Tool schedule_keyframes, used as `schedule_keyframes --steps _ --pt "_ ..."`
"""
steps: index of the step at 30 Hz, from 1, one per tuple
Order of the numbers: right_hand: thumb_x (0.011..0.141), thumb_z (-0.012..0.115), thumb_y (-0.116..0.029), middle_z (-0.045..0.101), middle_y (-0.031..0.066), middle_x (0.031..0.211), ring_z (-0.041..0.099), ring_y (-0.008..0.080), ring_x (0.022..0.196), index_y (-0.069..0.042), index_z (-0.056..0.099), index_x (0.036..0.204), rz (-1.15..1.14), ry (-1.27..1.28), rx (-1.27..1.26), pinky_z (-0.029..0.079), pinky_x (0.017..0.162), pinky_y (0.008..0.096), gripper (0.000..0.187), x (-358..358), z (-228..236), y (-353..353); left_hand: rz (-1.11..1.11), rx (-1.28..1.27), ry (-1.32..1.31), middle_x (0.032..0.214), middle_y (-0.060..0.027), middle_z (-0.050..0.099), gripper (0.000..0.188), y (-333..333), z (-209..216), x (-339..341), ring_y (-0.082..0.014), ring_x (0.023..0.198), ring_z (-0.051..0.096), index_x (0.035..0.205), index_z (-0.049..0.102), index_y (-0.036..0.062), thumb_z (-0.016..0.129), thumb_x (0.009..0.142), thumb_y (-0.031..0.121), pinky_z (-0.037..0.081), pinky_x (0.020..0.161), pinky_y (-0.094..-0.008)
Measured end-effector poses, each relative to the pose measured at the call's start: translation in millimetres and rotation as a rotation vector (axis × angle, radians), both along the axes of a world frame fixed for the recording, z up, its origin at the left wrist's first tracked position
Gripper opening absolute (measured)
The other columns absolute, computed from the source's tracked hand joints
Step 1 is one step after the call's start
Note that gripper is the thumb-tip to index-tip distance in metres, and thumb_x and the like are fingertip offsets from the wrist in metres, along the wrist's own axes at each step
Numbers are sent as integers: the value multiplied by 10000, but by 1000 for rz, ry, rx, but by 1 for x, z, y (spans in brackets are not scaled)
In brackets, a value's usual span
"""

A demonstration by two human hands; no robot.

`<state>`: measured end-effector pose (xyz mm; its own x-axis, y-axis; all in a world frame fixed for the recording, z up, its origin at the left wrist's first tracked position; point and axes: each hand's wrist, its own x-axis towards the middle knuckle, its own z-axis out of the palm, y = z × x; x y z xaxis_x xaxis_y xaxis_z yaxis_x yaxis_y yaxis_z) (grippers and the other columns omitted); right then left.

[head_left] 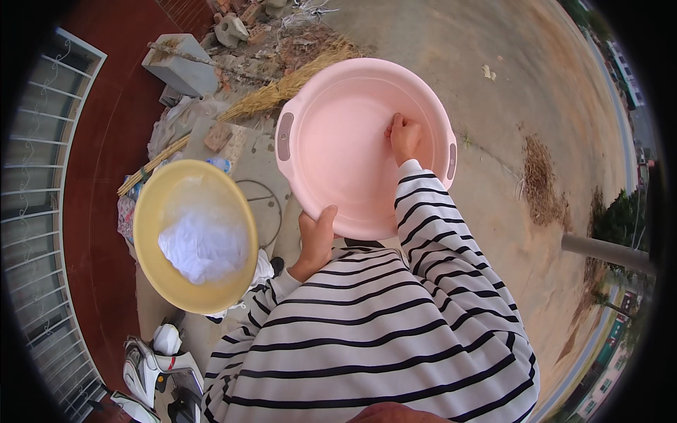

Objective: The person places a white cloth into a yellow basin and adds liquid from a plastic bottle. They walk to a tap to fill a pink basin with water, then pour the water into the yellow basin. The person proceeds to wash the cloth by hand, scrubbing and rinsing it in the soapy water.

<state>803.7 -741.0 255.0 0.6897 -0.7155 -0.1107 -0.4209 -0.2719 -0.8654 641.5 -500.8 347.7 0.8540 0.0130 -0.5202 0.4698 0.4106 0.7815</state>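
Note:
A large pink plastic basin (pixel 338 141) with grey handle inserts is tilted in front of me, its inside facing up toward me. My left hand (pixel 316 240) grips its near-left rim, thumb over the edge and fingers hidden behind. Inside the basin, my right hand (pixel 404 137) is closed, its curled fingers at the right part of the inner surface; whatever they may hold is hidden. To the left stands a yellow basin (pixel 151 282), with bunched white cloth (pixel 201 243) in cloudy liquid.
A straw broom (pixel 282 88) lies beyond the yellow basin, near rubble and a grey block (pixel 185 70). At lower left is a white scooter-like vehicle (pixel 144 370). A barred window (pixel 42 197) lines the far left; dry debris (pixel 539 180) lies on the ground at right.

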Motion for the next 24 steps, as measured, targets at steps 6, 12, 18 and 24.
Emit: schedule_keyframes --steps 6,12,18,24 --pt "939 559 -303 621 102 515 625 254 492 -5 688 641 275 -81 -314 516 584 392 441 41 16 21 -210 81 -57 977 -153 652 335 -3 -7 -1 -211 750 675 1150 545 -87 581 870 93 576 521 -318" --pt "928 531 -241 605 109 494 624 244 476 7 657 582 71 104 -8 521 555 379 444 -5 -18 -13 -135 26 7 1049 -176 641 372 6 -7 9 -238 827 693 1187 529 -103 579 874 92 614 600 -361" --pt "919 533 -149 613 105 545 594 165 457 30 631 620 130 -32 113 509 474 322 362 21 -14 5 -305 181 -70 1010 -170 653 380 -5 -29 -1 -240 814 696 1187 529 -96 584 869 105 616 602 -362" --pt "868 569 -105 673 172 681 677 339 684 46 658 722 621 179 -606 534 671 410 229 -10 -60 -62 -523 367 18 1006 -192 674 455 17 -1 70 -274 826 699 1191 556 -91 588 790 121 577 603 -364"
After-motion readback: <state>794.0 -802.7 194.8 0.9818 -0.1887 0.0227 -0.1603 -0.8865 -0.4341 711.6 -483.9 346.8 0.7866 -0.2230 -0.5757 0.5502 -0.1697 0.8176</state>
